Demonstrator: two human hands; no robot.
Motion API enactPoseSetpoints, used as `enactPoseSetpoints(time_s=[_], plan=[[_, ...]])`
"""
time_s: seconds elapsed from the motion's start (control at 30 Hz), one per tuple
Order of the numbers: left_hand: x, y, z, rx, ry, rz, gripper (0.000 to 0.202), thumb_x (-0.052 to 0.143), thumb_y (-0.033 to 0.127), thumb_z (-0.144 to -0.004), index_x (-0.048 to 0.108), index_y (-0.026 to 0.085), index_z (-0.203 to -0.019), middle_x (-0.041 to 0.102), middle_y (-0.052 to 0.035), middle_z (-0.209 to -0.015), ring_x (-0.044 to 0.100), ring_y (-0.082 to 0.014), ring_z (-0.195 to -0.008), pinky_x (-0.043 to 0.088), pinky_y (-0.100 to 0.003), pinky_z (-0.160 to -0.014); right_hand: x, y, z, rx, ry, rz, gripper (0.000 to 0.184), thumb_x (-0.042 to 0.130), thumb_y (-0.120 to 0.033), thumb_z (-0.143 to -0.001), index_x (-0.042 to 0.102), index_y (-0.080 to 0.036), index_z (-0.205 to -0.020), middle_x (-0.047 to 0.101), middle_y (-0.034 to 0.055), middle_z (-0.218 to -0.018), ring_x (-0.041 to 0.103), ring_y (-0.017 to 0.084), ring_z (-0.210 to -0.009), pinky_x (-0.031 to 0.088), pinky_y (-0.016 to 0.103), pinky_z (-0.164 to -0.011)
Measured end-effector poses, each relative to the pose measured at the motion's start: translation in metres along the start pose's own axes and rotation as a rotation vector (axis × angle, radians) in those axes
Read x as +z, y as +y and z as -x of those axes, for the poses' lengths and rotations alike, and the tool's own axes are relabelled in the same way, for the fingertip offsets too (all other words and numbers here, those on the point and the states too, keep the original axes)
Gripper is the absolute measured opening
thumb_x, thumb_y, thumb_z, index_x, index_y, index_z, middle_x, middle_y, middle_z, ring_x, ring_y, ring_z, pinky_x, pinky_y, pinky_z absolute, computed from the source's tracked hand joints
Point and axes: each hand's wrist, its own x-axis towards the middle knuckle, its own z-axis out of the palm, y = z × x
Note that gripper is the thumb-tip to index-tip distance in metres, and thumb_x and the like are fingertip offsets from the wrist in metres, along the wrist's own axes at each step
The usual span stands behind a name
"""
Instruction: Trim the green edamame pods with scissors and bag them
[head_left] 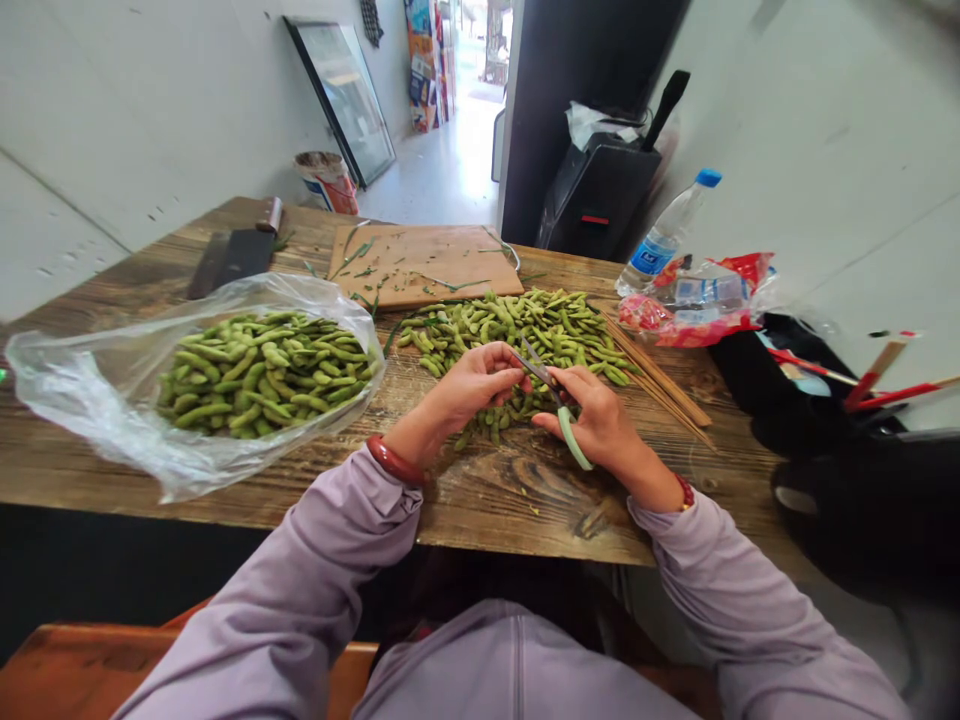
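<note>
Lilac sleeves [315, 580] fill the foreground, both forearms reaching over the near edge of the wooden table [487, 500].

- Right hand [600, 420]: fingers closed through the pale green loops of the scissors [553, 395]. Blades point up and left, slightly parted.
- Left hand [472, 385]: thumb and fingertips pressed together right at the blades, apparently pinching a single pod [519, 378]. It is mostly hidden by the fingers, so this is not certain.
- Red bangle [395, 462] on the left wrist.
- Both hands sit at the near edge of the loose heap of green pods [517, 320], mid-table.
- Left of the hands: clear plastic bag [90, 400] lying open, holding a second pile of pods [262, 370].
- Behind the heap: cutting board [427, 262] strewn with green trimmings. Cleaver [232, 258] lies just left of it.
- Right of the heap: chopsticks [660, 380] laid slantwise, touching its edge.
- Beyond them: red-and-clear packet [697, 300], with a water bottle [664, 240] leaning behind it.
</note>
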Motion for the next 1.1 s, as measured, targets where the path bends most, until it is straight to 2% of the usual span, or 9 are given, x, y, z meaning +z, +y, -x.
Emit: enactPoseSetpoints(time_s=[0.13,0.3,0.47,0.7,0.83,0.93,1.1], plan=[[0.0008,0.0003,0.0002,0.016,-0.033,-0.011,0.029,0.077,0.034,-0.075,0.058,0.015,-0.086,0.067,0.0002,-0.068,0.047,-0.0052,-0.049,0.03,-0.019,-0.046,0.0006,0.0008,0.0006,-0.022,0.011,0.0,0.053,0.073,-0.04,-0.087,0.058,-0.021,-0.134,0.065,0.0097,-0.106,0.064,0.023,-0.083,0.057,0.04,-0.076],[-0.0008,0.0013,0.0021,0.011,-0.035,-0.025,0.03,0.076,0.036,-0.076,0.057,0.015,-0.086,0.065,0.0014,-0.067,0.045,-0.005,-0.049,0.027,-0.019,-0.045,0.0017,0.0032,0.0017,-0.052,0.011,0.014,0.048,0.069,-0.042,-0.091,0.059,-0.02,-0.132,0.066,0.01,-0.102,0.064,0.024,-0.087,0.057,0.04,-0.079],[-0.0033,0.0027,0.002,0.044,0.01,-0.01,0.024,0.074,0.033,-0.078,0.058,0.015,-0.083,0.06,0.0031,-0.064,0.044,-0.0048,-0.05,0.028,-0.018,-0.046,0.0005,0.0023,0.0018,-0.044,-0.007,0.047,0.045,0.068,-0.041,-0.091,0.06,-0.017,-0.129,0.066,0.0114,-0.102,0.065,0.026,-0.089,0.057,0.041,-0.08],[-0.0056,0.0014,0.0007,0.043,0.077,0.029,0.028,0.077,0.035,-0.074,0.059,0.015,-0.079,0.052,0.0047,-0.062,0.04,-0.0041,-0.048,0.025,-0.018,-0.045,-0.0011,0.0003,0.0012,-0.009,-0.053,0.049,0.043,0.069,-0.04,-0.091,0.062,-0.023,-0.129,0.067,0.009,-0.1,0.066,0.024,-0.084,0.057,0.039,-0.078],[-0.0063,0.0021,-0.0009,0.035,0.152,0.073,0.026,0.076,0.034,-0.075,0.057,0.016,-0.081,0.044,0.0068,-0.06,0.037,-0.0039,-0.047,0.022,-0.018,-0.043,-0.0009,0.0024,0.0001,-0.011,0.008,0.043,0.041,0.069,-0.04,-0.09,0.063,-0.022,-0.127,0.068,0.0095,-0.1,0.067,0.025,-0.087,0.057,0.039,-0.078],[-0.0069,0.0055,-0.0022,0.04,0.226,0.104,0.024,0.069,0.033,-0.08,0.051,0.017,-0.077,0.047,0.0052,-0.065,0.041,-0.0042,-0.049,0.024,-0.017,-0.043,-0.002,0.0037,-0.0013,-0.033,0.059,0.049,0.039,0.068,-0.04,-0.092,0.063,-0.018,-0.124,0.069,0.0102,-0.096,0.067,0.026,-0.086,0.056,0.04,-0.077],[-0.0072,0.0083,-0.0018,0.022,0.219,0.034,0.02,0.061,0.033,-0.084,0.052,0.017,-0.074,0.054,0.0022,-0.07,0.045,-0.0056,-0.05,0.026,-0.018,-0.042,-0.0024,0.0037,-0.0019,-0.044,0.077,0.054,0.038,0.067,-0.04,-0.092,0.063,-0.02,-0.124,0.07,0.0104,-0.099,0.067,0.026,-0.088,0.057,0.04,-0.078]])
